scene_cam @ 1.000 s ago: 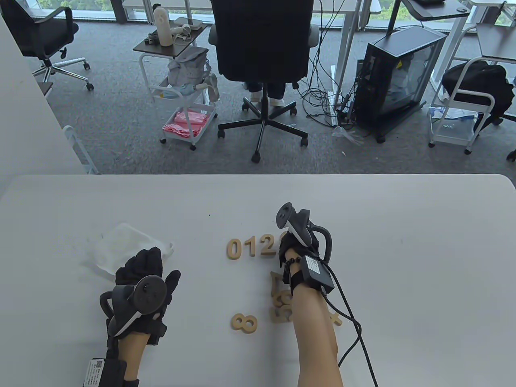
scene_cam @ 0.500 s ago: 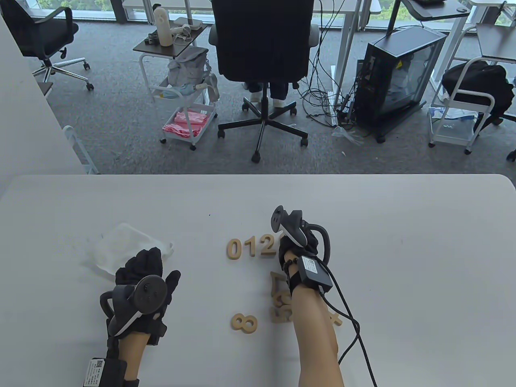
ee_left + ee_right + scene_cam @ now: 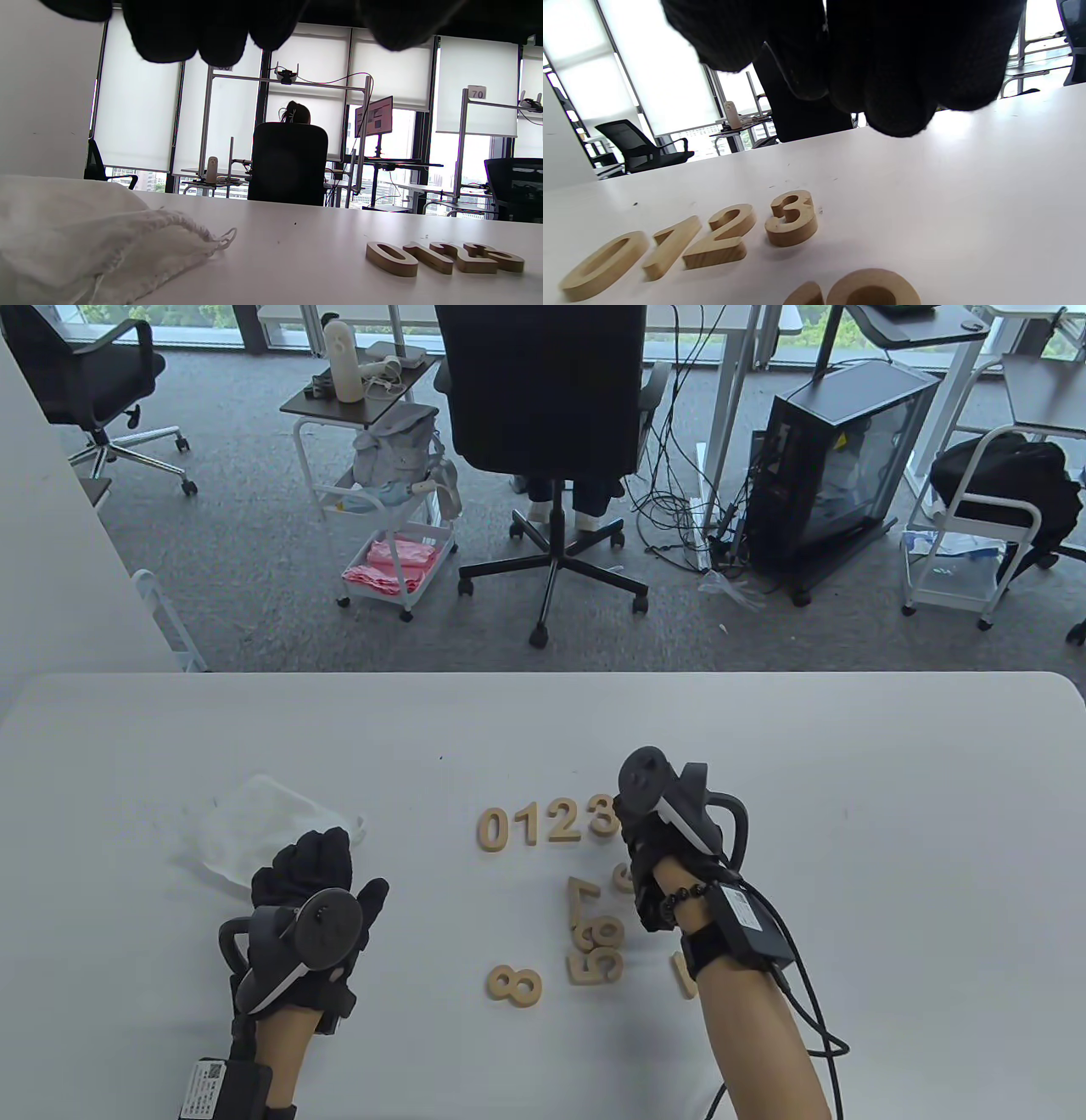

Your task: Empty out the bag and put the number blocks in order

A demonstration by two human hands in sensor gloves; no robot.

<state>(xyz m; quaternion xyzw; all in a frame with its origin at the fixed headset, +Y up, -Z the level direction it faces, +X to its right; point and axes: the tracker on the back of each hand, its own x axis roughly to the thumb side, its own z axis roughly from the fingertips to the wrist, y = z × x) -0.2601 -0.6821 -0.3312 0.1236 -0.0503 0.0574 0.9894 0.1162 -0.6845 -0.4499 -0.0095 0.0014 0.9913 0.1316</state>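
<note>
Wooden number blocks 0, 1, 2 and 3 stand in a row at the table's middle. My right hand hovers just right of the 3, fingers relaxed and holding nothing; in the right wrist view its fingers hang above the 3. Loose blocks lie below the row: a 7, a 6, a 5, an 8. Two more are partly hidden by my right wrist and forearm. My left hand rests flat at the edge of the white drawstring bag.
The white table spreads wide to the right and behind the row. The bag lies limp at the left. Beyond the far edge stand an office chair with a person seated in it, carts and a computer case.
My right hand moved right and back from the row, letting go of the 3, which now stands uncovered after the 2. The loose blocks under my forearm are now visible. The left hand barely shifted.
</note>
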